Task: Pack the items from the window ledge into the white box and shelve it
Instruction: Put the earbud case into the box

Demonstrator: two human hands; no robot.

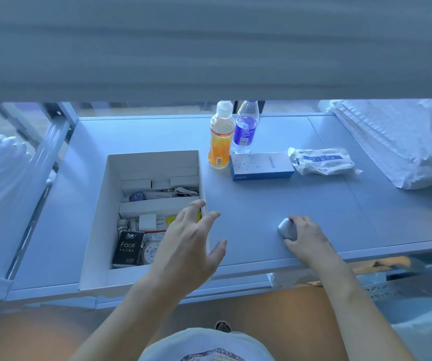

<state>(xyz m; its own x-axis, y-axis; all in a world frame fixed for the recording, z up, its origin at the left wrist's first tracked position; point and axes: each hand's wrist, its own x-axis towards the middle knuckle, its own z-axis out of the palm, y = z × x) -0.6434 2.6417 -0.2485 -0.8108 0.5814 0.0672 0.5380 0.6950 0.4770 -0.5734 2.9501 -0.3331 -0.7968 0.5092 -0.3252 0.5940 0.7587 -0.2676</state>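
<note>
So from where I was watching, the white box [97,204] sat open on the grey ledge [274,201], already pretty full: a black "Face" tissue pack [128,248] at the near end, a white charger plug [147,222] just behind it, plus some slim white boxes stacked toward the back. My left hand [188,246] was spread wide with fingers relaxed, hovering over the box's right wall and gripping nothing. My right hand [307,237] was curled around a small rounded silver gadget [285,228] resting on the ledge, off to the right of the box; couldn't tell what it actually was. Further back stood an orange drink bottle [220,138] right beside a water bottle with a blue label [246,127], then a blue-and-white Anker box [261,165] and a crinkly plastic packet [323,161] next to it.
</note>
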